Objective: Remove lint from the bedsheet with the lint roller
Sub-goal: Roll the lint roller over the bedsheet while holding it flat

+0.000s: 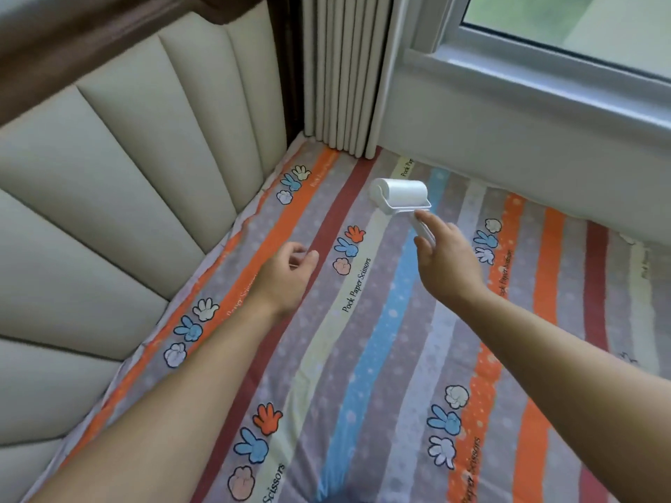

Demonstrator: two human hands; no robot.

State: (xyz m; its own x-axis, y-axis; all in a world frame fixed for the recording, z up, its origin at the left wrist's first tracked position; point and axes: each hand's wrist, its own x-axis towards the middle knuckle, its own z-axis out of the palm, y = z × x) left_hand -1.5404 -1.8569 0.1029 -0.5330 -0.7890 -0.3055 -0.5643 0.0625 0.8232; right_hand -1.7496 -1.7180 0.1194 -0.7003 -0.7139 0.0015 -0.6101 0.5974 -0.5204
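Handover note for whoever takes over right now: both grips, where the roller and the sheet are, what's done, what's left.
Right grip (bare hand): holds the lint roller by its handle, forefinger laid along it.
Left grip: loosely curled, holds nothing, hovers above the bedsheet.
The roller's drum is at the far end of the bedsheet, near the curtain. It looks to be on the fabric, but contact is not certain.
Done: roller in hand and at the far end. How much has been rolled cannot be told, and no lint is visible.
Left: probably rolling back stripe by stripe toward the near edge.
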